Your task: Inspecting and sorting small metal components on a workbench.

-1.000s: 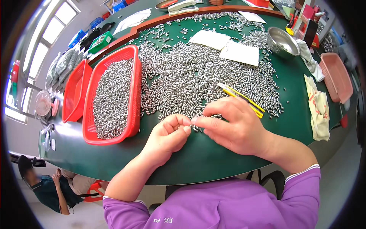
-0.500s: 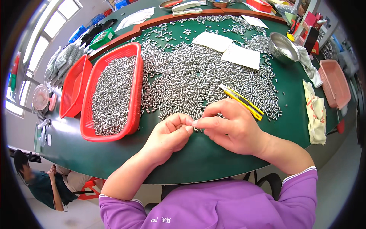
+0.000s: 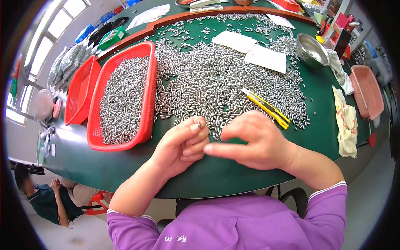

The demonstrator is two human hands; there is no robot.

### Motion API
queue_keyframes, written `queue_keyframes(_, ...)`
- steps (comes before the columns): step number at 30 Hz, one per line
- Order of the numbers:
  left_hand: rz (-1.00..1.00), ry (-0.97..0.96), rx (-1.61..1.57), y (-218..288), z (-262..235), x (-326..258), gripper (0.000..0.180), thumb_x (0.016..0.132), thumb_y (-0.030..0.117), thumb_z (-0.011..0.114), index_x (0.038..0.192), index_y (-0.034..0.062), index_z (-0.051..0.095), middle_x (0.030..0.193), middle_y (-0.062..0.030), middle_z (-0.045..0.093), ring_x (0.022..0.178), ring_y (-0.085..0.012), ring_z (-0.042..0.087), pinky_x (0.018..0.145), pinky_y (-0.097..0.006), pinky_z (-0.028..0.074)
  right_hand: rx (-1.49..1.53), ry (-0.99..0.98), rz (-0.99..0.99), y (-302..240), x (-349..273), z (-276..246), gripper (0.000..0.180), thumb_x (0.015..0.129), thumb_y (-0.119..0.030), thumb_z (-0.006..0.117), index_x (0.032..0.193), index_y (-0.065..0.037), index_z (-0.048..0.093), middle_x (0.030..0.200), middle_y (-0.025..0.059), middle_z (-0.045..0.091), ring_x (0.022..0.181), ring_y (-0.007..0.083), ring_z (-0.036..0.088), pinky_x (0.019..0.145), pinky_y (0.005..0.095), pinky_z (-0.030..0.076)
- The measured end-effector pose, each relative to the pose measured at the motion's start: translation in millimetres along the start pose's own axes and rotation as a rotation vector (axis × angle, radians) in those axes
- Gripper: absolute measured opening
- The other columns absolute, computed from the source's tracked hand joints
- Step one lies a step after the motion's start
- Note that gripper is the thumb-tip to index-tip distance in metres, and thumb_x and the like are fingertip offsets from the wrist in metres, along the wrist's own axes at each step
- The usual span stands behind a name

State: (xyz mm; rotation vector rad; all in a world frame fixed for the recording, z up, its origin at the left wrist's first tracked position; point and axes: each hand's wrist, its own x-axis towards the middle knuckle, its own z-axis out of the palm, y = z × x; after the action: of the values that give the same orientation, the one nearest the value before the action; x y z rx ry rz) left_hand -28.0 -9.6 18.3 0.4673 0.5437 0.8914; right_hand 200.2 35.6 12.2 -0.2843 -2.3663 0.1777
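Pinched between the thumb and index finger of my left hand (image 3: 181, 143) is a small silver metal piece (image 3: 199, 124), its end showing at the fingertips. The other fingers of that hand curl into the palm. Just to the right, my right hand (image 3: 256, 143) holds nothing that I can see. Its thumb and index finger are apart, slightly blurred, with one tip close to the left hand's curled fingers. Beyond both hands spreads a wide heap of similar oblong silver pieces (image 3: 196, 89). A yellow utility knife (image 3: 266, 107) lies on the heap beyond my right hand.
At left a red plastic basket (image 3: 153, 83) is filled with silver pieces, beside another red basket (image 3: 75, 118). White paper sheets (image 3: 265, 59) lie on the heap. A metal bowl (image 3: 312, 50), a pale cloth (image 3: 346, 125) and a pink basket (image 3: 364, 98) stand right. Someone sits at lower left.
My hands had their fingertips together. Now they are slightly apart, the right thumb and index finger have spread, and the silver piece shows in my left fingertips.
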Motion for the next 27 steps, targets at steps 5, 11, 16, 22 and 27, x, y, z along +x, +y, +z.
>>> queue_keyframes(5,0.051,-0.090,-0.175,1.7,-2.5,-0.3,0.010,0.101,0.018,0.049,0.096,0.0099,0.047,0.072,0.0039,0.036,0.052,-0.0038,0.031,0.042,-0.019,0.024,-0.148,-0.050,-0.024,-1.8,1.3,0.4,0.041,0.077,-0.015,0.064,0.115,-0.029,0.072,0.092,-0.0052,0.061,0.086,0.0145,0.062,0.079,0.0315,0.049)
queue_keyframes(11,0.046,-0.183,-0.291,2.0,-10.5,-2.7,0.008,0.101,0.017,0.047,0.100,0.0089,0.047,0.075,0.0019,0.038,0.052,-0.0055,0.032,0.043,-0.021,0.026,-0.168,0.045,0.062,4.2,2.0,3.3,0.044,0.073,-0.010,0.069,0.116,-0.022,0.072,0.089,-0.0037,0.061,0.083,0.0160,0.062,0.076,0.0321,0.050)
queue_keyframes(16,0.095,-0.142,-0.300,3.1,-11.8,-2.1,0.007,0.099,0.017,0.047,0.098,0.0098,0.049,0.074,0.0031,0.038,0.052,-0.0051,0.033,0.043,-0.020,0.026,-0.262,-0.084,0.068,-0.7,1.0,1.0,0.037,0.079,-0.013,0.066,0.114,-0.021,0.070,0.090,-0.0017,0.061,0.090,0.0175,0.062,0.081,0.0347,0.049)
queue_keyframes(22,0.157,-0.149,-0.203,3.9,-9.5,-2.8,0.008,0.098,0.018,0.047,0.099,0.0099,0.048,0.077,0.0020,0.040,0.054,-0.0056,0.034,0.044,-0.019,0.028,-0.190,-0.007,0.145,13.3,-3.4,-2.6,0.023,0.072,-0.009,0.072,0.094,-0.015,0.071,0.091,-0.0014,0.062,0.090,0.0206,0.062,0.075,0.0363,0.049)
queue_keyframes(27,0.160,-0.086,-0.172,-0.7,-9.4,-0.3,0.009,0.094,0.014,0.046,0.102,0.0087,0.048,0.083,-0.0021,0.045,0.059,-0.0080,0.038,0.046,-0.020,0.030,-0.163,-0.123,0.115,8.0,-6.0,5.8,0.016,0.074,-0.016,0.075,0.089,-0.016,0.069,0.095,-0.0022,0.061,0.096,0.0203,0.060,0.082,0.0367,0.046)
